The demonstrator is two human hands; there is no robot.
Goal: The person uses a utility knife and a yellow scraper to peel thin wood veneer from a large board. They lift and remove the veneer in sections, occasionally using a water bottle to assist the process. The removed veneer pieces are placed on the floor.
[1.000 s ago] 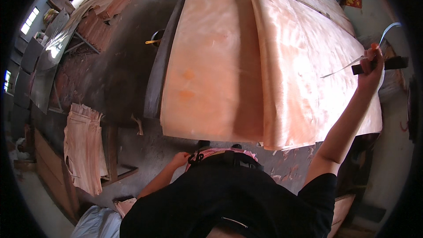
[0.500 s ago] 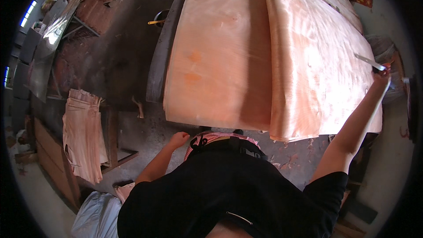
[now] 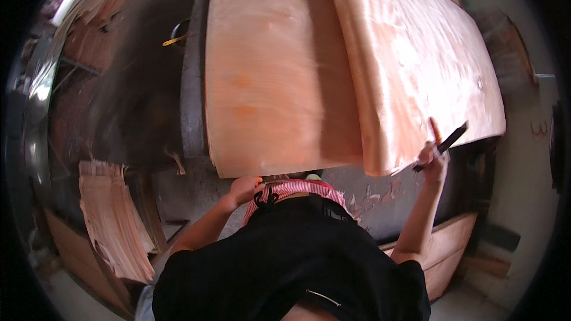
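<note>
My right hand (image 3: pixel 434 163) is closed around a long, flat knife (image 3: pixel 454 137), whose blade looks dark and points up to the right. It is beside the near edge of a folded-over veneer sheet (image 3: pixel 410 71); motion blurs the fingers and tool. My left hand (image 3: pixel 245 190) is curled closed at my waist, just below the near edge of the flat veneer stack (image 3: pixel 267 95). A small orange spot shows at its fingertips, but I cannot make out what they hold. The folded sheet lies over the right part of the stack.
A bundle of narrow veneer strips (image 3: pixel 113 220) hangs at the left. Beyond the stack's left edge lies a dark surface with a yellow-handled tool (image 3: pixel 173 41). Wooden boards (image 3: pixel 449 249) stand at lower right, and veneer scraps (image 3: pixel 380 199) litter the floor. A pale wall (image 3: pixel 529 202) rises at the right.
My right hand has come from the far right side of the veneer toward me, bringing the knife to the near edge. My left hand has shifted slightly toward my waist. The view has turned.
</note>
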